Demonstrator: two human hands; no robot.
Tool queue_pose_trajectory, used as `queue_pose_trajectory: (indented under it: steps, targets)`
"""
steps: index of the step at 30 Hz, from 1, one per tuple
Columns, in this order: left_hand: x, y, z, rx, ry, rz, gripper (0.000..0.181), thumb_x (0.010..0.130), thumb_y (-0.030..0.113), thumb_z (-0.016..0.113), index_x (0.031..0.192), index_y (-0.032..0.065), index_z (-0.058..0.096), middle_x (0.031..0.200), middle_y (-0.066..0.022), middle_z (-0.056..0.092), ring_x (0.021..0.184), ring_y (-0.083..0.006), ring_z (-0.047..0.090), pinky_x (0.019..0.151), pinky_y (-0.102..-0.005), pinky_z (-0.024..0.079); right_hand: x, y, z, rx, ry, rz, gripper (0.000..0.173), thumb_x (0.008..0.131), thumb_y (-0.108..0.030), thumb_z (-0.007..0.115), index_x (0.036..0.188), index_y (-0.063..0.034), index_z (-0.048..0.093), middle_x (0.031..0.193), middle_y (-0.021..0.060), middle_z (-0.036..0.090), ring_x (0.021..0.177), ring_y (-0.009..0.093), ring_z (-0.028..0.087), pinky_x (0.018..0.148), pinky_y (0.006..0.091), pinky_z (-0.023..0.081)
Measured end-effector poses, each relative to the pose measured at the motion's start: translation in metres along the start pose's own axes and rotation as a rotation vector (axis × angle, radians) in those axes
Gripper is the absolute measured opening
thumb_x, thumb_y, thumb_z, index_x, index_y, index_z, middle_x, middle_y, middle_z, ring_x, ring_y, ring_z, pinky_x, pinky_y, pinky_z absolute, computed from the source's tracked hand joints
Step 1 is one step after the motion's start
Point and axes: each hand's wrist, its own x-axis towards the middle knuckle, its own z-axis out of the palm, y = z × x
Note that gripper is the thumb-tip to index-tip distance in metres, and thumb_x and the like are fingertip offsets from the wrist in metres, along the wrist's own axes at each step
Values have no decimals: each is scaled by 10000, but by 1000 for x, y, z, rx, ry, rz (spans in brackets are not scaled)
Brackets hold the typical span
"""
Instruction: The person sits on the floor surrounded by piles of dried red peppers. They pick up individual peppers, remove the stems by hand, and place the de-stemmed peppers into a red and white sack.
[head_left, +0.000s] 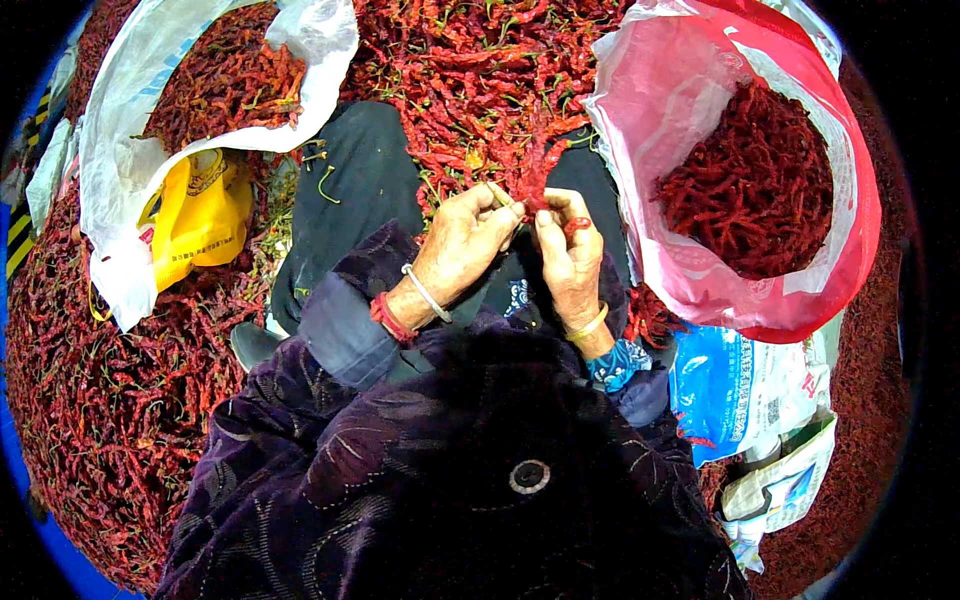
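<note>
My left hand (471, 244) pinches a pale stem end between thumb and forefinger, close above my lap. Touching or nearly touching it, my right hand (568, 251) holds dried red chili peppers (534, 176); one pepper tip pokes out between its fingers. Whether the pinched stem is joined to a held pepper cannot be told. Beyond my knees lies a heap of red chilies with green stems (480, 90). At the right stands a red and white woven sack (855, 187) holding darker chilies, and at the upper left an open white sack (112, 157) with chilies in it.
A yellow bag (202, 232) rests against the white sack. More chilies (112, 420) spread over the left side. Blue and white printed packaging (712, 382) and a folded printed bag (784, 480) lie below the red sack. Loose stems (327, 185) lie on my trouser leg.
</note>
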Motion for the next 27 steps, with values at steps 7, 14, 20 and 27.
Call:
queue_pose_trajectory:
  steps: [7, 14, 20, 27]
  targets:
    - [-3, 7, 0, 30, 13, 68, 140, 867, 121, 549, 797, -1, 555, 633, 30, 493, 573, -41, 425, 496, -215, 342, -8, 4, -1, -35, -97, -63, 220, 839, -64, 564, 1044, -28, 493, 779, 42, 590, 606, 101, 522, 546, 257, 424]
    - [-13, 15, 4, -333, -33, -33, 100, 898, 155, 545, 864, 62, 555, 644, 31, 497, 521, -38, 413, 448, -182, 321, 1, -23, 10, 813, -118, 396, 85, 847, -82, 513, 917, -95, 466, 661, -52, 397, 492, 32, 320, 417, 199, 264]
    - [-9, 10, -5, -426, -136, -76, 81, 884, 148, 564, 867, 69, 555, 645, 38, 486, 506, -38, 392, 440, -182, 306, 2, -22, 8, 981, -108, 537, 78, 834, -69, 492, 907, -98, 487, 664, -48, 401, 484, 37, 304, 418, 196, 253]
    - [-2, 5, 6, 217, 134, 199, 102, 849, 92, 588, 788, 10, 581, 616, 21, 506, 571, -37, 432, 507, -212, 363, 9, -16, 4, -139, -36, -276, 95, 737, -6, 534, 822, -42, 513, 661, 108, 563, 584, 265, 587, 540, 327, 447]
